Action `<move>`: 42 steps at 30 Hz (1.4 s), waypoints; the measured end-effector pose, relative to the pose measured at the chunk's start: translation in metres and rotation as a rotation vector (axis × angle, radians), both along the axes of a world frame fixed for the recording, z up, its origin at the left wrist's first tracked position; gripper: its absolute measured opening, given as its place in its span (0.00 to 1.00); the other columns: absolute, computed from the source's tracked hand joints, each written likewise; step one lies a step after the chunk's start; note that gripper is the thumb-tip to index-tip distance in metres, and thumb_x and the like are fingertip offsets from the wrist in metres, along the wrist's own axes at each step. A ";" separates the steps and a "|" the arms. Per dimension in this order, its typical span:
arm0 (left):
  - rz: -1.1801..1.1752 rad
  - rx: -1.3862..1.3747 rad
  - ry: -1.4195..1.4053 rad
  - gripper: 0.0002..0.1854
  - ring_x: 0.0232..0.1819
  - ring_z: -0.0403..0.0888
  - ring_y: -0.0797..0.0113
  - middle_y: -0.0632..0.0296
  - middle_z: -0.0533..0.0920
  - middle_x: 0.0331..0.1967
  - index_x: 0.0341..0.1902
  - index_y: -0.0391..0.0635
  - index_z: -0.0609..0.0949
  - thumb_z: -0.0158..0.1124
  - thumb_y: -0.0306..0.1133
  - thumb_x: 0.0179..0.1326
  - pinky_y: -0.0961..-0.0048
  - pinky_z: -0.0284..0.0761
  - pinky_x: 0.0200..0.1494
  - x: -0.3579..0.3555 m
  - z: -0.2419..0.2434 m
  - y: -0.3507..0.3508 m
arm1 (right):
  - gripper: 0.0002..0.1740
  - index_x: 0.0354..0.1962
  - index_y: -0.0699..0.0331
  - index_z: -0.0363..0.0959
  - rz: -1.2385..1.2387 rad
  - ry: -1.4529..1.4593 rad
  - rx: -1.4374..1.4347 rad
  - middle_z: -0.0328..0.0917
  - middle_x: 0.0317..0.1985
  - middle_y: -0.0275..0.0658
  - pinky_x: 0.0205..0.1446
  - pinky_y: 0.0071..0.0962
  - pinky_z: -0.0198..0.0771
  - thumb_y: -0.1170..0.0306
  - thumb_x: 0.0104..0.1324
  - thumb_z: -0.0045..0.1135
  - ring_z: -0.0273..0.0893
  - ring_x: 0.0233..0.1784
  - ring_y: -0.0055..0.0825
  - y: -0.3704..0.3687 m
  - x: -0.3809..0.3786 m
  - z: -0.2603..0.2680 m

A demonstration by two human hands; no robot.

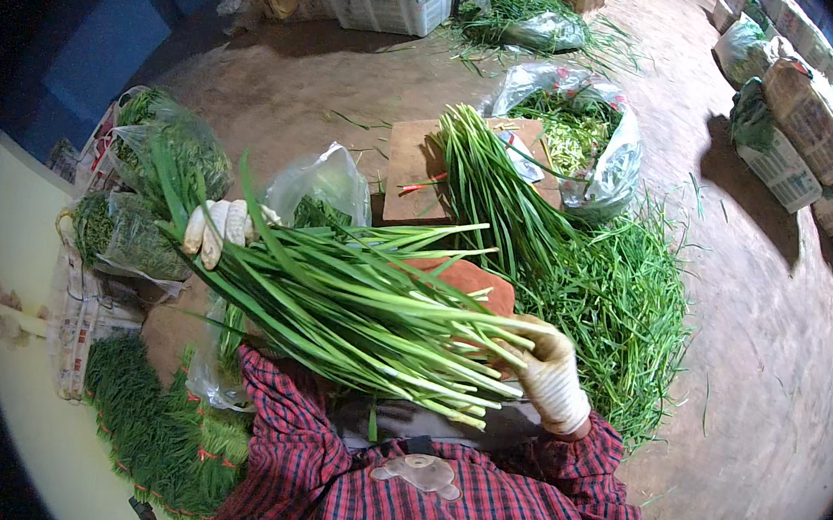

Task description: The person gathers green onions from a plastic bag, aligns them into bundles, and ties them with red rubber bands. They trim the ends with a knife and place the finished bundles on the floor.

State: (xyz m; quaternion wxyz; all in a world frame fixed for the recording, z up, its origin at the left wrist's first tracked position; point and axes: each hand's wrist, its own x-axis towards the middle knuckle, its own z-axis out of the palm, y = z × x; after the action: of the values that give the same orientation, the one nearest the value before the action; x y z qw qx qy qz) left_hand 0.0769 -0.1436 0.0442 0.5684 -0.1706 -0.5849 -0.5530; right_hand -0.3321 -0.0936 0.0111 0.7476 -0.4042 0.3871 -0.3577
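Note:
A loose bunch of long green leafy stalks, likely Chinese chives [352, 314], stretches across my lap with its pale cut ends to the right. My left hand [218, 229], in a whitish glove, is wrapped around the leafy end. At the pale stem ends my right hand [551, 376], gloved too, pinches stalks between thumb and fingers; the exact number is hidden. Beyond them a second bunch of the same greens [497, 185] lies over a brown board [411, 155], its pale ends pointing away. A red strip [423, 184] rests on the board.
To the right spreads a heap of loose leaves [619, 322]. A clear plastic bag of trimmings [618, 159] stands behind it. Red-banded green bundles [157, 423] lie lower left, below bagged greens [167, 141]. A white crate [394, 9] stands at the back; stacked crates [808, 116] line the right.

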 end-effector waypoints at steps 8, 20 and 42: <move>0.061 -0.165 0.166 0.08 0.33 0.75 0.73 0.74 0.86 0.28 0.39 0.54 0.86 0.59 0.36 0.64 0.73 0.69 0.45 -0.002 0.016 0.009 | 0.14 0.44 0.67 0.77 -0.251 0.082 0.001 0.80 0.35 0.33 0.42 0.20 0.74 0.64 0.71 0.55 0.74 0.33 0.19 -0.010 -0.048 -0.015; -0.052 -0.185 -0.067 0.06 0.28 0.76 0.70 0.72 0.86 0.28 0.37 0.57 0.84 0.59 0.36 0.64 0.62 0.64 0.55 -0.013 0.033 0.007 | 0.08 0.42 0.68 0.78 -0.007 0.042 -0.131 0.81 0.39 0.34 0.50 0.22 0.73 0.76 0.64 0.63 0.77 0.42 0.20 -0.003 0.018 0.007; 0.701 0.781 0.241 0.14 0.30 0.75 0.72 0.72 0.77 0.24 0.34 0.53 0.78 0.56 0.47 0.72 0.73 0.75 0.40 -0.085 0.065 0.020 | 0.28 0.57 0.66 0.69 0.086 -0.060 -0.260 0.80 0.50 0.39 0.55 0.26 0.74 0.77 0.59 0.68 0.78 0.49 0.25 -0.012 0.008 0.007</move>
State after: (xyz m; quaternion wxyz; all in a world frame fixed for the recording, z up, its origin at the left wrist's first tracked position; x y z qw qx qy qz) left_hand -0.0081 -0.1233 0.1090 0.8032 0.1968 -0.2883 -0.4828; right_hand -0.3237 -0.1056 0.0185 0.7149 -0.5029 0.2974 -0.3843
